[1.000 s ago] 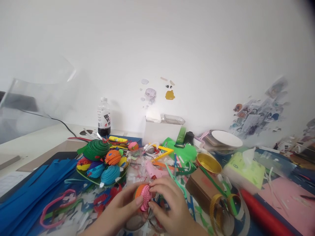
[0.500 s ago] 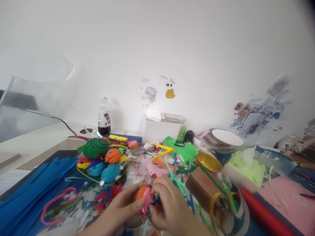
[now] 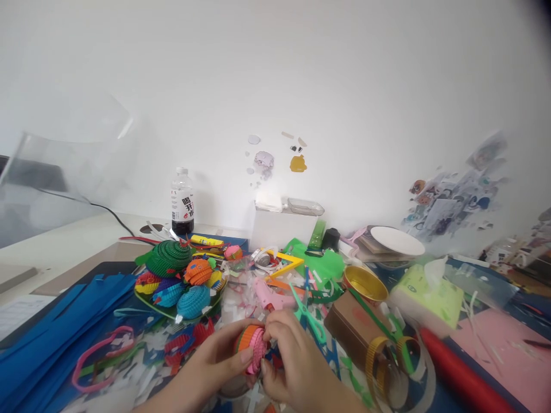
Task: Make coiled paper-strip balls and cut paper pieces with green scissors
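A small rounded craft piece of ridged corrugated paper (image 3: 256,350), orange and pink with a little green, is held low in the middle of the head view. My left hand (image 3: 217,355) wraps its left side, with the thumb pressed across the front. At the pink right edge, the fingertips and thumb of my right hand (image 3: 293,355) are closed on it; the exact spot they pinch is partly hidden. Similar corrugated paper figures (image 3: 193,301), in blue, orange, yellow and green, sit on a green plate (image 3: 172,314) to the left.
Green scissors (image 3: 312,321) and a pink glue gun (image 3: 271,295) lie just beyond my hands. Blue paper strips (image 3: 81,321) spread at left. On the right are a brown box (image 3: 353,324), a gold tin (image 3: 365,284), tape rolls (image 3: 379,373) and a tissue pack (image 3: 430,298). Paper scraps litter the table.
Both hands keep the same grip on the corrugated paper piece, which has barely moved. The view has shifted very slightly.
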The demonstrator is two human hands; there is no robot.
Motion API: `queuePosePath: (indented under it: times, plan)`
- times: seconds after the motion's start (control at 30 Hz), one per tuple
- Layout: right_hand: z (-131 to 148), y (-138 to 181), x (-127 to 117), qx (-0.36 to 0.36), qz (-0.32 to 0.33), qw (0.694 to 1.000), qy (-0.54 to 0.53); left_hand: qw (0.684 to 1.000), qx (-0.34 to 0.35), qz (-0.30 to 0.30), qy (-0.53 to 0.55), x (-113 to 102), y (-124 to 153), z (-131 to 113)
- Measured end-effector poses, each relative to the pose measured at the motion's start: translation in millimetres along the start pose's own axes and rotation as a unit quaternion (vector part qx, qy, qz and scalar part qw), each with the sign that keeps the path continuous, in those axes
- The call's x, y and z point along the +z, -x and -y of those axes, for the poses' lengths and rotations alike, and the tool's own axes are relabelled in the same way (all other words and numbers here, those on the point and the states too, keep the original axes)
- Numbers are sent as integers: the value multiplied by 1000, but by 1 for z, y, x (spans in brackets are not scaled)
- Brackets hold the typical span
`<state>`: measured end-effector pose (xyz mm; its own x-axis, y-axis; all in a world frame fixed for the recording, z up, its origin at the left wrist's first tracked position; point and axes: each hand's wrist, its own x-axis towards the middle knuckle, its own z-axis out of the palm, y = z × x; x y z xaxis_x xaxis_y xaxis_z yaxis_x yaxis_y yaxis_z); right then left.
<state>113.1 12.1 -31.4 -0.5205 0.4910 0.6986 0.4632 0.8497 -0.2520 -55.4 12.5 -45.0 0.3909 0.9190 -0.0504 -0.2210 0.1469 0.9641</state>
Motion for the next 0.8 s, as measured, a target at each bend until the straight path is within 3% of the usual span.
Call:
queuePosePath:
  times: [0.5,0.8]
  plan:
    - [1,1,-1,1,5,1000,-15,1000,22,-5,16,1,1,0]
    - [-1,-1,-2,-2,4,1000,-18,998,52,-10,-30,-5,-4,8]
